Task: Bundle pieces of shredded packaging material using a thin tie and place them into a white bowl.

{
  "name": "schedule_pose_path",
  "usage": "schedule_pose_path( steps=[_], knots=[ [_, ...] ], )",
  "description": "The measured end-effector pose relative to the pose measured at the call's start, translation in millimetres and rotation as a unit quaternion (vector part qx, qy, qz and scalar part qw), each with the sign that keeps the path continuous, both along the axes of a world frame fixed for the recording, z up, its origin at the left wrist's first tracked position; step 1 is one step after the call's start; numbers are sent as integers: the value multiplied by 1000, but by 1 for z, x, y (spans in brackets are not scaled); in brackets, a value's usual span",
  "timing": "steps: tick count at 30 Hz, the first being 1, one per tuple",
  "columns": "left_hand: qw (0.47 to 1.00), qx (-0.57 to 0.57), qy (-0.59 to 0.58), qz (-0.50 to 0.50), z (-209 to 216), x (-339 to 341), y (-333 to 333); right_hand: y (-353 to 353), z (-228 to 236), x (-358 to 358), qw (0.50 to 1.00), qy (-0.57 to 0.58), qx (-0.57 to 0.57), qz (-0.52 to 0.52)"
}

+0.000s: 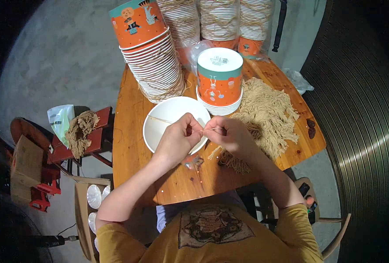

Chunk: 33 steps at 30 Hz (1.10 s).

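My left hand (176, 141) and my right hand (236, 139) meet fingertip to fingertip over the near right rim of a white paper bucket (152, 131). Each is closed in a pinch on a thin tan cord, whose short end shows at the right fingers. A length of cord (159, 119) lies across the bucket's open mouth on the left. Close by my right hand is a big pile of loose tan cords (271, 116). Behind my hands, an orange and green paper bucket (219, 85) stands upside down on a short stack with white rims.
A tall leaning stack of buckets (152, 65) with cords hanging round it stands at the back left of the wooden table (126, 153). More wrapped stacks (219, 22) line the back. Two dark reddish lumps (311, 128) lie near the right edge. A red stool (95, 140) holds a cord bundle (81, 131).
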<state>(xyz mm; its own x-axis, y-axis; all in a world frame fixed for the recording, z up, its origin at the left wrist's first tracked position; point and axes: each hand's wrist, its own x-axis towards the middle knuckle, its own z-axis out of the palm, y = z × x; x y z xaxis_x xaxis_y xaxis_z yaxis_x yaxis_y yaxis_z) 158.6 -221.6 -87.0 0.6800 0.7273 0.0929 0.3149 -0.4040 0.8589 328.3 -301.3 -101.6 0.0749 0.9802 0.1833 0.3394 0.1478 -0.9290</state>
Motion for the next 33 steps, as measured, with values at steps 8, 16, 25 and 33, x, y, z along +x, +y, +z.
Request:
schedule_pose_path(
  steps=[8, 16, 25, 33],
  knots=[
    [988, -115, -92, -38, 2, 4, -2, -3, -2, -4, 999, 16, 18, -31],
    [981, -145, -117, -58, 2, 5, -2, -5, -8, -5, 997, 31, 49, -41],
    [970, -205, -121, -45, 6, 5, 1, -3, -15, -1, 975, -85, 199, -46],
    [976, -185, -103, -41, 4, 6, 2, -2, -14, 0, 898, -272, 339, -68]
  ],
)
